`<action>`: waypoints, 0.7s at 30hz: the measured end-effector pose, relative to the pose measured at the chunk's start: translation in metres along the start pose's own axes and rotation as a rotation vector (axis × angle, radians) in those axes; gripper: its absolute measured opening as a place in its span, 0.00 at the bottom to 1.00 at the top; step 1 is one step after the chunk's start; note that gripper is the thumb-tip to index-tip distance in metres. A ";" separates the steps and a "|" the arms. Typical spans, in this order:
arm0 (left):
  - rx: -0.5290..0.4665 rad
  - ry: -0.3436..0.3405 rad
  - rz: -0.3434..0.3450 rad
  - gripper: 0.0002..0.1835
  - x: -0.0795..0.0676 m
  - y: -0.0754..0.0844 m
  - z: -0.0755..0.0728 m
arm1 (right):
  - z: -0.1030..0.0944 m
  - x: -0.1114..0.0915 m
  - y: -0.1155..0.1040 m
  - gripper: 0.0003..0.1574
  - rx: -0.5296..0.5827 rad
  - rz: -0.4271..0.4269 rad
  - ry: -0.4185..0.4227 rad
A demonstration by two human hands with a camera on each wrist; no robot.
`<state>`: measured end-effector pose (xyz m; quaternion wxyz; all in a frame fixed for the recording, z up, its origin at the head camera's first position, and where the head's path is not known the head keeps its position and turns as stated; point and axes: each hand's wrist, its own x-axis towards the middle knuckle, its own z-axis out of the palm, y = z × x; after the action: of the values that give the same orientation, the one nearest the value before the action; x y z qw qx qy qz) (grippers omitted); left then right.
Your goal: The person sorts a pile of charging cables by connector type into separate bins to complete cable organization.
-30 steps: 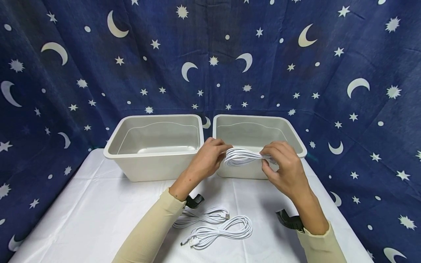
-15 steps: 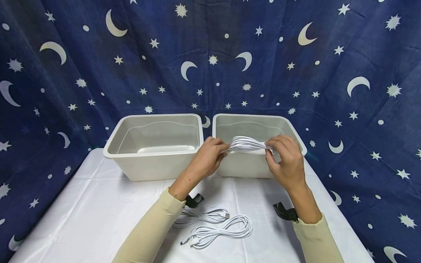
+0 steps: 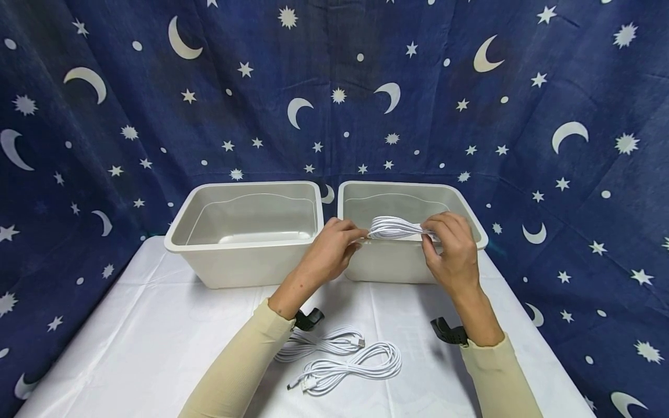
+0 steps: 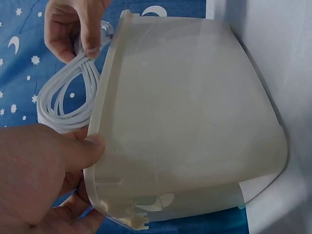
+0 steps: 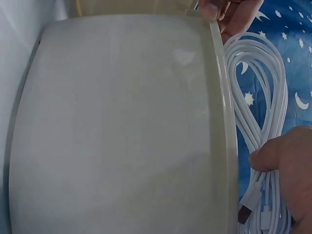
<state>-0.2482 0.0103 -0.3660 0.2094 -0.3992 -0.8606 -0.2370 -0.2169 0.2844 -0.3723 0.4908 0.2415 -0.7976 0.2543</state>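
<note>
My left hand (image 3: 337,247) grips the front-left rim of the right-hand grey plastic bin (image 3: 392,262). In the left wrist view its thumb presses on the outside of the rim, with the fingers behind it. My right hand (image 3: 452,249) pinches a coiled white USB cable (image 3: 392,227) at its bound middle, just over the bin's front rim. One large loop of the coil (image 5: 265,63) points toward the left hand. A USB plug (image 5: 249,202) hangs beside the right thumb in the right wrist view.
Another grey bin (image 3: 251,264) stands to the left. Two more coiled white cables, a rear one (image 3: 340,342) and a front one (image 3: 376,368), lie on the white-covered table (image 3: 130,348). A blue star-and-moon curtain (image 3: 334,58) hangs behind and along both sides.
My right hand has lifted the coiled cable from in front of the bin to just over its front rim, shifting slightly right. The left hand has stayed at the rim.
</note>
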 end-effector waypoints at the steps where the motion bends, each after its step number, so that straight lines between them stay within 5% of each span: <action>1: -0.001 0.002 0.000 0.16 0.000 0.000 0.000 | 0.001 0.000 0.001 0.14 0.002 0.000 0.001; 21: -0.027 0.010 -0.002 0.13 0.000 0.000 0.001 | 0.002 -0.003 0.003 0.15 0.042 -0.007 -0.005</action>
<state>-0.2487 0.0110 -0.3669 0.2078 -0.3998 -0.8568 -0.2509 -0.2191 0.2860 -0.3766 0.4844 0.2551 -0.7925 0.2686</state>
